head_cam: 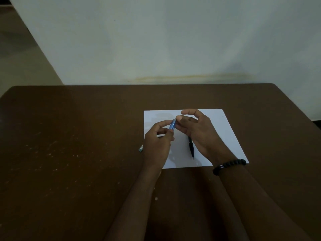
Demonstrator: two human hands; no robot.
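Observation:
A white sheet of paper (pixel 224 134) lies on the brown table (pixel 69 145). Above it my left hand (pixel 158 145) pinches a small blue tube-shaped object (pixel 172 125) between thumb and fingers. My right hand (pixel 198 129) has its thumb and a fingertip at the tube's upper end, the other fingers curled loosely. A black pen (pixel 191 147) lies on the paper under my right hand, tip toward me. A black bead bracelet (pixel 229 166) circles my right wrist.
A small teal and white object (pixel 141 148) sits on the table just left of the paper, partly hidden by my left hand. A pale wall (pixel 156 40) rises right behind the table's far edge. Floor shows at the far left.

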